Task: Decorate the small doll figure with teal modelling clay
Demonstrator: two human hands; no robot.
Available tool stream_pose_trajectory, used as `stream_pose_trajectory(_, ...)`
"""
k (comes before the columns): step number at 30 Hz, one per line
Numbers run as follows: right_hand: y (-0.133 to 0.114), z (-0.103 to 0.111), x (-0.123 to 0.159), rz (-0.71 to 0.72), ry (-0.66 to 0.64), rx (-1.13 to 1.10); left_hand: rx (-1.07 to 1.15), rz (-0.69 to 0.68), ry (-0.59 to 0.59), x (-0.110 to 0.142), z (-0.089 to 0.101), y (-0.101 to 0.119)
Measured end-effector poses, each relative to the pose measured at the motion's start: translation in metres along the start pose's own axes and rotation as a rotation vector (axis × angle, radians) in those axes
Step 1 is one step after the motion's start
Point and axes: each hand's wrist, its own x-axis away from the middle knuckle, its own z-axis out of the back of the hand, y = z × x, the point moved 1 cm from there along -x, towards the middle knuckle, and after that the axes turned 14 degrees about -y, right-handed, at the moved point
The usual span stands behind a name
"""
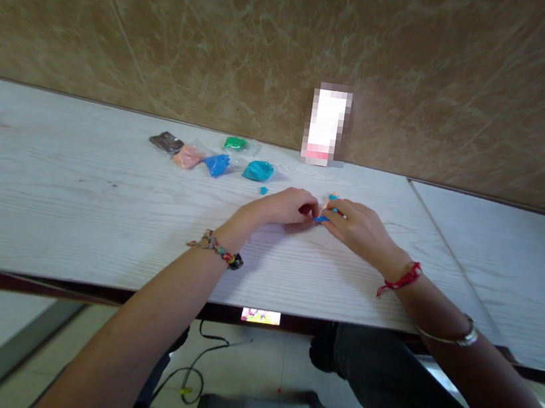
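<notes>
A small strip of blue modelling clay [321,219] lies low over the table between my fingertips. My left hand [293,205] is curled, its thumb and fingers pinching the strip's left end. My right hand [357,225] is closed around the other end, its fingers covering part of it. Just beyond the right fingers, a small piece of teal and peach clay [334,197] shows, partly hidden by them. To the left of my left hand sits a little teal clay lump [263,190]. Whether the blue strip touches the teal and peach piece cannot be made out.
Clear packets of teal [259,171], blue [217,164], peach [188,156], dark grey [166,142] and green clay [235,143] lie at the table's back. A blurred-out upright phone-like object [327,127] leans on the marble-patterned wall [175,30]. A cable [187,370] lies on the floor.
</notes>
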Motion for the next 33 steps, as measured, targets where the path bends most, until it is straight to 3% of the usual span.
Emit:
stream_pose_trajectory(3,0.000,-0.001,0.000,-0.003,0.007,0.008,0.046,0.016,0.000,0.000,-0.001,-0.001)
stream_pose_trajectory(12,0.001,0.001,0.000,-0.018,0.006,-0.049,0.139,-0.032,0.148,-0.004,-0.003,0.004)
stream_pose_trajectory(24,-0.001,0.005,0.000,-0.085,0.031,-0.039,0.277,-0.023,0.123,-0.009,-0.007,0.000)
stream_pose_trajectory(33,-0.005,0.004,0.001,-0.037,0.030,0.065,0.479,-0.083,0.066,-0.010,-0.010,-0.004)
